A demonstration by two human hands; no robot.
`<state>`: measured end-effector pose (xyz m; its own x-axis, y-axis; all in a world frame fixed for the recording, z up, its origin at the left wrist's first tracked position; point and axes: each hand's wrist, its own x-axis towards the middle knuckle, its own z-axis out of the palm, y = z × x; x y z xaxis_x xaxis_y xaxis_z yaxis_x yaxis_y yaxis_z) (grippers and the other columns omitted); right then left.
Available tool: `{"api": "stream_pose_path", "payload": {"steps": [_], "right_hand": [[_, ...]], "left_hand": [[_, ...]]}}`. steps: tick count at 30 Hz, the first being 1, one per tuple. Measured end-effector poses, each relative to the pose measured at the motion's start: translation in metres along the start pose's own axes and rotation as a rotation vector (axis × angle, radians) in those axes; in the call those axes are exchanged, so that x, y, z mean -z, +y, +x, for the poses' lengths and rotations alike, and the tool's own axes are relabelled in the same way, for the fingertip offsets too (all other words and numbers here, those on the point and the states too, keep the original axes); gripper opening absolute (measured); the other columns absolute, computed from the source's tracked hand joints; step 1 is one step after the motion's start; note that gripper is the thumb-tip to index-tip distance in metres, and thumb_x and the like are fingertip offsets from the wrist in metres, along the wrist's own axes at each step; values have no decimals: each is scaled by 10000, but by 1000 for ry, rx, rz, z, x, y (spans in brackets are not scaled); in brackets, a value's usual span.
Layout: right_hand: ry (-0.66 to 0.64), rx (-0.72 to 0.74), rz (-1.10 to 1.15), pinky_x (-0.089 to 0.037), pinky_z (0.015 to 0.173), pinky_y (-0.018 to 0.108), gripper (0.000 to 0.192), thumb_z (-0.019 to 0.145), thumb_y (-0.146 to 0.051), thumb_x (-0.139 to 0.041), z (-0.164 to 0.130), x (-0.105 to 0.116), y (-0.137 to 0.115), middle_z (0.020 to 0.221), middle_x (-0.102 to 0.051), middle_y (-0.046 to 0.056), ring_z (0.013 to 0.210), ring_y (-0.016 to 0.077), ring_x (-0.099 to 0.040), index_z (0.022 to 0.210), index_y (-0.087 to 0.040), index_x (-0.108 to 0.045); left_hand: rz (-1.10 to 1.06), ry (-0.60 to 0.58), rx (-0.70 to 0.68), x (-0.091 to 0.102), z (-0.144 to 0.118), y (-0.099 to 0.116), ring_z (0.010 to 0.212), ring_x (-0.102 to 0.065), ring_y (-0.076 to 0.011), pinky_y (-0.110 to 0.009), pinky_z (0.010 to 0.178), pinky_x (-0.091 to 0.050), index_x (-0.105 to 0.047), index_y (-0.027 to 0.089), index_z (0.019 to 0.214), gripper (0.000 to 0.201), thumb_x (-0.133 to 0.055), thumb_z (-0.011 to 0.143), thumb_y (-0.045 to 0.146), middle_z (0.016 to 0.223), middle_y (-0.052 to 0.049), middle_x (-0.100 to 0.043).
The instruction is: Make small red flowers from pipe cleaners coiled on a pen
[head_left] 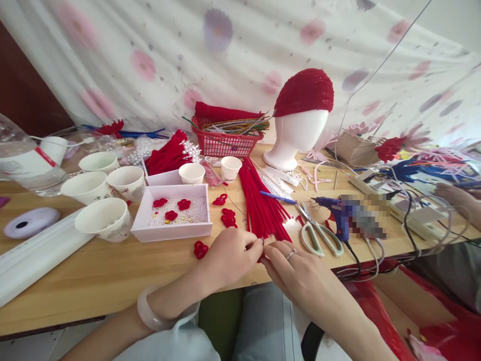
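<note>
My left hand (229, 253) and my right hand (295, 268) meet at the table's front edge, fingertips pinched together. Between them shows a bit of red pipe cleaner (260, 258), mostly hidden by the fingers. Just beyond lies a fanned bundle of red pipe cleaners (257, 210). To the left of my left hand is a red pipe-cleaner flower (200, 249), with more red looped shapes (228, 218) behind it. Scissors (315, 230) with pale handles lie beyond my right hand, and a blue pen (278, 197) rests across the bundle.
A white box (173, 233) holds beads and red flowers. Several paper cups (105, 219) stand left. Behind are a red basket (229, 144) and a white mannequin head (296, 133) in a red cap. A blue glue gun (338, 215), cables and another person's arm (456, 200) are right.
</note>
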<state>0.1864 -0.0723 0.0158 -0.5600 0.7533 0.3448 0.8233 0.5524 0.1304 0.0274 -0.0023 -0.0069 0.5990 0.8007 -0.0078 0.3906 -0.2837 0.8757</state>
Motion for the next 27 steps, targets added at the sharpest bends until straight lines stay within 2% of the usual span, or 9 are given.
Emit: {"api": "stream_pose_path", "payload": {"steps": [3, 7, 11, 14, 18, 21, 24, 27], "right_hand": [[-27, 103, -47, -405, 499, 315, 339, 975, -34, -313, -2, 0, 4, 722, -637, 90, 593, 210, -594, 825, -150, -594], [-79, 153, -5, -415, 501, 303, 385, 962, 4, -258, -5, -1, 9, 752, -658, 92, 587, 193, -584, 868, -151, -598], [-23, 154, -10, -359, 476, 316, 326, 970, -47, -323, -4, -9, 9, 691, -612, 61, 551, 194, -519, 825, -178, -584], [71, 142, 50, -341, 492, 307, 325, 953, -61, -360, -2, -14, 10, 650, -564, 32, 563, 190, -478, 727, -227, -523], [242, 104, 171, -307, 486, 297, 288, 880, -36, -396, 1, -13, 13, 607, -498, 2, 530, 175, -411, 697, -248, -462], [325, -3, 347, -279, 475, 289, 254, 841, -25, -411, 2, -14, 11, 608, -465, -18, 511, 156, -386, 718, -246, -424], [333, -191, 651, -284, 477, 274, 258, 901, -71, -403, 1, -18, 2, 607, -426, -34, 502, 131, -371, 706, -238, -384], [325, -418, 1004, -300, 488, 267, 336, 1000, -235, -394, 0, -26, -9, 594, -372, -41, 515, 128, -349, 666, -232, -364]], "left_hand": [[-50, -58, 28, 2, 1, 1, 549, -383, -128, -296, 549, -229, -339, 207, 496, 371, -415, 853, 277, 503, 39, -384], [-108, -122, 93, 4, 1, 2, 516, -313, -115, -296, 519, -204, -267, 215, 480, 403, -450, 829, 303, 486, 54, -257], [-256, -218, 213, 4, 0, 1, 414, -344, -104, -274, 456, -242, -325, 225, 463, 441, -438, 854, 393, 415, 60, -307], [-379, -250, 233, -1, -2, -1, 374, -386, -97, -248, 409, -275, -369, 221, 490, 440, -451, 868, 431, 409, 56, -380], [-615, -263, 142, -8, -4, 0, 412, -444, -105, -223, 398, -382, -401, 220, 579, 416, -486, 883, 491, 474, 64, -421], [-698, -228, 41, -9, -7, 4, 455, -470, -114, -243, 446, -449, -418, 217, 616, 443, -459, 916, 540, 524, 56, -431], [-504, -114, -105, -5, -11, 8, 530, -473, -121, -256, 538, -425, -400, 213, 635, 438, -363, 991, 465, 571, 33, -447], [-229, -8, -310, -1, -13, 8, 572, -433, -126, -275, 596, -358, -336, 219, 649, 384, -318, 1017, 328, 597, 28, -426]]}}
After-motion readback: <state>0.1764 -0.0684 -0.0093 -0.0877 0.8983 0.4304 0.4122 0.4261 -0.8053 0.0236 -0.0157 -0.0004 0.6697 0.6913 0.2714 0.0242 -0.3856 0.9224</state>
